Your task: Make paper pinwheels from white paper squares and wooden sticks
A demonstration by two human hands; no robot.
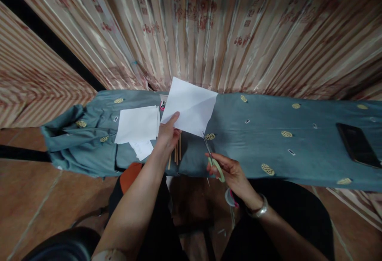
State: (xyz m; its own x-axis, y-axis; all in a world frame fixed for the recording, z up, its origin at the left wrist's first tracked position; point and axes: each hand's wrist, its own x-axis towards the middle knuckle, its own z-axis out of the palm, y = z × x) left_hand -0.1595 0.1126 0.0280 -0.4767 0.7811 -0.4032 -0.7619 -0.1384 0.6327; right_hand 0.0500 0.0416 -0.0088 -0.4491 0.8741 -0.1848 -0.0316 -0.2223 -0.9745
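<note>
A white sheet of paper (191, 104) is pinched by my left hand (170, 133) at its lower left edge, thumb on top and fingers beneath. The sheet is held up over the cloth-covered table. My right hand (228, 171) grips green-handled scissors (219, 168), fingers in the loops. Their blades point up at the sheet's lower right corner and appear to touch it. The sheet's right edge looks uneven. Several thin wooden sticks (176, 152) lie just below my left hand, partly hidden by it.
A stack of white paper (137, 125) and a smaller paper piece (142, 149) lie at the left of the teal tablecloth (238, 153). A small red-and-white item (162, 105) is behind the sheet. A dark phone (356, 145) lies far right. Pleated curtains (193, 22) hang behind.
</note>
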